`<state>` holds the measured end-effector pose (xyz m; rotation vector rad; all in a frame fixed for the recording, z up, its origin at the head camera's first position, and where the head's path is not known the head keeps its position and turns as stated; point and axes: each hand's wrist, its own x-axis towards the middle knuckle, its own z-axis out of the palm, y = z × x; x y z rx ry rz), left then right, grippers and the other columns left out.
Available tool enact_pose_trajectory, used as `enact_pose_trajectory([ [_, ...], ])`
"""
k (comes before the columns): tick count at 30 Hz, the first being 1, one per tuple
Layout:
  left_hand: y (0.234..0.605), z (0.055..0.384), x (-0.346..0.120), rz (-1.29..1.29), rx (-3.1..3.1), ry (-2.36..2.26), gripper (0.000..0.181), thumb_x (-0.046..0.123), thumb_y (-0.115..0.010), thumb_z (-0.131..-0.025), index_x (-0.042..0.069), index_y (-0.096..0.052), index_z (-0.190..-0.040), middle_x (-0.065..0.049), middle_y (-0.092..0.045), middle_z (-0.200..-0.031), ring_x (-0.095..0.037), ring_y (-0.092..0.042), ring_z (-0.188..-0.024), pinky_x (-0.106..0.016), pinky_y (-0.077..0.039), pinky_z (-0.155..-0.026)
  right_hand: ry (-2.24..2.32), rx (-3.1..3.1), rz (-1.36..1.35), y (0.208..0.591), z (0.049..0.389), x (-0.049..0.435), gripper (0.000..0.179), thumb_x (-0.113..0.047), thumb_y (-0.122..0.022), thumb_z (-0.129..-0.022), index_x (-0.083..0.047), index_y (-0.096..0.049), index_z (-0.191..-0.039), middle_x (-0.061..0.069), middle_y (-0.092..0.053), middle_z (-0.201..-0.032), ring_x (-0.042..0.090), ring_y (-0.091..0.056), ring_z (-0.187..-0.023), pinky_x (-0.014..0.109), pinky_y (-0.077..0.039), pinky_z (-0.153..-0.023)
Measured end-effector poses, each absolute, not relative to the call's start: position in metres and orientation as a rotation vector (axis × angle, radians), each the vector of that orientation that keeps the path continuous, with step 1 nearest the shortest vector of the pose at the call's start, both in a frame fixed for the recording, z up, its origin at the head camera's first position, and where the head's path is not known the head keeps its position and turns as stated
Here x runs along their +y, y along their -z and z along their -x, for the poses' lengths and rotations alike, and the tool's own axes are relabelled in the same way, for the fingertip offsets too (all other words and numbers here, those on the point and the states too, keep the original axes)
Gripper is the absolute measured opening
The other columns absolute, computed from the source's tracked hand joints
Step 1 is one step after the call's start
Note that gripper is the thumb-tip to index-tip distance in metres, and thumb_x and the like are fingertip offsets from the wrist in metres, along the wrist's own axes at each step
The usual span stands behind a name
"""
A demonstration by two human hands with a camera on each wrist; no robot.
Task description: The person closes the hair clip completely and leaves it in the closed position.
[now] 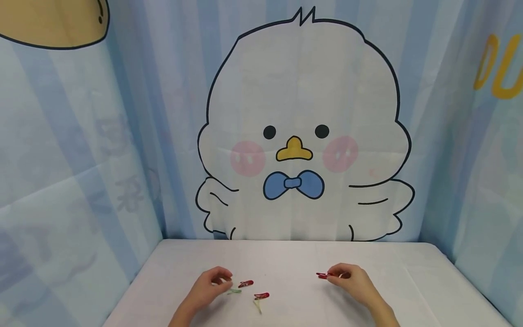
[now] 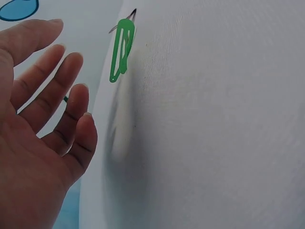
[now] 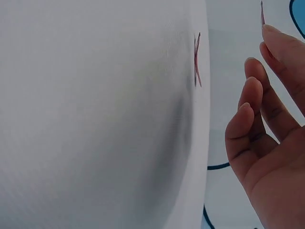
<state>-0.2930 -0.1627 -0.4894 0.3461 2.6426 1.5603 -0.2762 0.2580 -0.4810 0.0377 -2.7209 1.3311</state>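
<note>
My right hand [image 1: 352, 280] is over the right part of the table, pinching a red hair clip [image 3: 262, 13] between thumb and forefinger. In the right wrist view another red hair clip [image 3: 198, 59] lies on the white surface, apart from the hand. My left hand [image 1: 209, 286] hovers at the left with fingers loosely bent and nothing in its grasp. By its fingertips lies a green snap hair clip [image 2: 123, 47], with a red clip [image 1: 246, 284] just beyond. Slightly to the right, a second red clip [image 1: 262, 295] touches a pale yellow-green clip [image 1: 257, 306].
All the loose clips lie on a white-covered table [image 1: 294, 259]. Behind it hangs a blue-and-white striped cloth [image 1: 180, 91] printed with a cartoon chick [image 1: 302, 81]. Similar cloth walls rise on the left and right sides.
</note>
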Motion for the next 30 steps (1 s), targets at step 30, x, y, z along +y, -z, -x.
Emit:
enact_pose_trajectory([
  [30,0.497,0.301,-0.175,-0.415,2.685,-1.336,0.023,0.012,-0.081,-0.082,0.008,-0.07,-0.101,0.001,-0.063,-0.093,-0.019,-0.051,-0.083,-0.036,-0.043,-0.075,-1.201,-2.854,0.023,0.499,0.289,0.269,0.012,-0.007,-0.083,-0.08,-0.012,-0.073,-0.086,-0.002,-0.057,-0.076,0.017,-0.049,-0.072,0.034,-0.039,-0.067],
])
